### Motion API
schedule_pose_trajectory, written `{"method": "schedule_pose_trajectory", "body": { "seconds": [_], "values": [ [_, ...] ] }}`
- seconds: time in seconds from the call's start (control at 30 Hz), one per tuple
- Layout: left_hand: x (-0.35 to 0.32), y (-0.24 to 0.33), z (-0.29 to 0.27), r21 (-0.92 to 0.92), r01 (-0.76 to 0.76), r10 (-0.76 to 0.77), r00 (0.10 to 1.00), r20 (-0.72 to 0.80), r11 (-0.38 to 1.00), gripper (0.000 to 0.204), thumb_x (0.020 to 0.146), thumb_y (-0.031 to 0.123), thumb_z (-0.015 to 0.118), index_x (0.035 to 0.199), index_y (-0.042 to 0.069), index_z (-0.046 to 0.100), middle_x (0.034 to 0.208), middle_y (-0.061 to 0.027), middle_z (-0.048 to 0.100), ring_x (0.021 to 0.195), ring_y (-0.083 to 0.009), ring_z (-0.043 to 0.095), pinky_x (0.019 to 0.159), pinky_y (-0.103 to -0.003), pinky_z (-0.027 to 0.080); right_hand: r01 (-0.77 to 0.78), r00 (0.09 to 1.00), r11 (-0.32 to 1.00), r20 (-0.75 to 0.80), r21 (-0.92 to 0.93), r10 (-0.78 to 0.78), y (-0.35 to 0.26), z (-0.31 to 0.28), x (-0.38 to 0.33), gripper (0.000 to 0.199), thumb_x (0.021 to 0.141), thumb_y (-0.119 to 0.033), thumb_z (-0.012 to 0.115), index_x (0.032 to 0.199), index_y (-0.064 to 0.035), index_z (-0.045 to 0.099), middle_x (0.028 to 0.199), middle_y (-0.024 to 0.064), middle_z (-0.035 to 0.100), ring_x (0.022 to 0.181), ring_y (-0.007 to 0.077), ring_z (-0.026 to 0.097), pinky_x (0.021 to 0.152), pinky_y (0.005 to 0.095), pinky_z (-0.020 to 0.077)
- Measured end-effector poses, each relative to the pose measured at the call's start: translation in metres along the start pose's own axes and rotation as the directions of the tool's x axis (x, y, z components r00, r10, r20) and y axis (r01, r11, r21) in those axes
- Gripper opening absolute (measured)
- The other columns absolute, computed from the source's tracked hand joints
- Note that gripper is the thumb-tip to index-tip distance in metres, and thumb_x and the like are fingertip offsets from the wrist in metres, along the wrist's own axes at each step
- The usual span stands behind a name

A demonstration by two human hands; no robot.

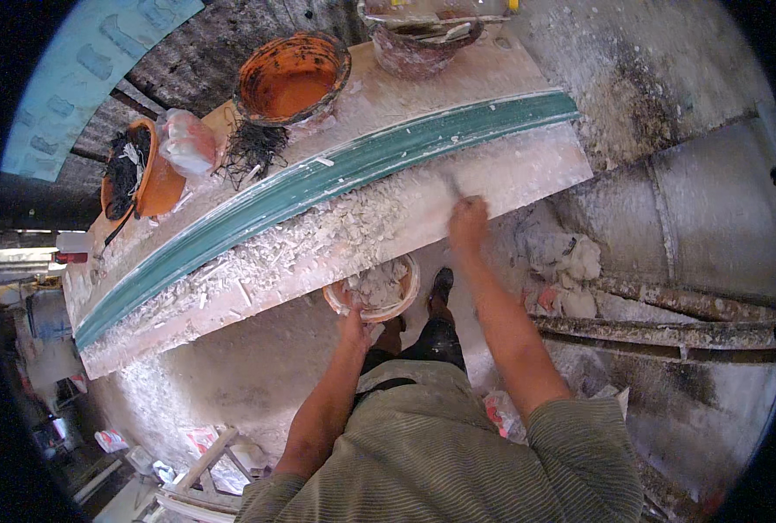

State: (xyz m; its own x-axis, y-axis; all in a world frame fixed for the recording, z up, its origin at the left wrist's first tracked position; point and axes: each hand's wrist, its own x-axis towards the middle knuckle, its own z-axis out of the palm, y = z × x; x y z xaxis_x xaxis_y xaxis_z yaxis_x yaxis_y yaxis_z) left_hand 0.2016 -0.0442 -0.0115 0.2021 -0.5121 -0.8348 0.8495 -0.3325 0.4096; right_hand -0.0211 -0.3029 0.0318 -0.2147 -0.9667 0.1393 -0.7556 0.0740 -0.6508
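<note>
White plaster scraps (353, 222) lie left of the blurred scraper-like tool (451, 185) my right hand (469, 220) grips, along the curved green moulding (318, 193); my left hand (353, 324) clasps a bucket (413, 292) at the board's (532, 170) near edge.

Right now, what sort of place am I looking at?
Probably a messy plaster workshop: pale crumbs lie along a long curved green strip on a board, and beyond the strip stands a stained orange basin.
</note>
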Motion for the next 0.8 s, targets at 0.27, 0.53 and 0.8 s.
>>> {"method": "schedule_pose_trajectory", "body": {
  "seconds": [0.27, 0.53, 0.8],
  "values": [
    [0.030, -0.030, -0.023, -0.049, -0.072, 0.064, 0.987, -0.145, 0.996, 0.060, 0.086, 0.010, 0.066, 0.143, 0.014, 0.047, 0.125, -0.0140, 0.062, 0.103, -0.0351, 0.068, 0.075, -0.049, 0.062, 0.488, 0.824, 0.872, 0.314, 0.029, -0.471, -0.057, -0.004, -0.112, 0.025, 0.096, -0.019, 0.062, 0.115, -0.0036, 0.069, 0.106, 0.0172, 0.057, 0.093, 0.0351, 0.060, 0.081, 0.0483, 0.0492],
    [0.009, -0.042, 0.009, -0.056, -0.229, 0.212, 0.953, -0.216, 0.972, 0.061, 0.084, 0.008, 0.068, 0.142, 0.009, 0.048, 0.125, -0.0159, 0.061, 0.105, -0.0355, 0.067, 0.072, -0.048, 0.064, 0.595, 0.638, 0.800, 0.558, 0.082, -0.532, -0.014, -0.085, 0.011, 0.039, 0.094, -0.014, 0.066, 0.132, -0.0180, 0.066, 0.112, 0.0105, 0.055, 0.078, 0.0268, 0.066, 0.069, 0.0418, 0.0571],
    [-0.008, -0.089, 0.026, 0.114, -0.340, 0.359, 0.888, -0.288, 0.933, 0.062, 0.087, 0.006, 0.065, 0.144, 0.009, 0.041, 0.134, -0.0179, 0.057, 0.113, -0.0392, 0.065, 0.082, -0.052, 0.062, 0.726, 0.469, 0.648, 0.524, 0.228, -0.710, 0.014, -0.032, 0.068, 0.027, 0.096, -0.018, 0.065, 0.123, -0.0125, 0.067, 0.100, 0.0113, 0.059, 0.076, 0.0286, 0.068, 0.063, 0.0417, 0.0592]
  ]
}}
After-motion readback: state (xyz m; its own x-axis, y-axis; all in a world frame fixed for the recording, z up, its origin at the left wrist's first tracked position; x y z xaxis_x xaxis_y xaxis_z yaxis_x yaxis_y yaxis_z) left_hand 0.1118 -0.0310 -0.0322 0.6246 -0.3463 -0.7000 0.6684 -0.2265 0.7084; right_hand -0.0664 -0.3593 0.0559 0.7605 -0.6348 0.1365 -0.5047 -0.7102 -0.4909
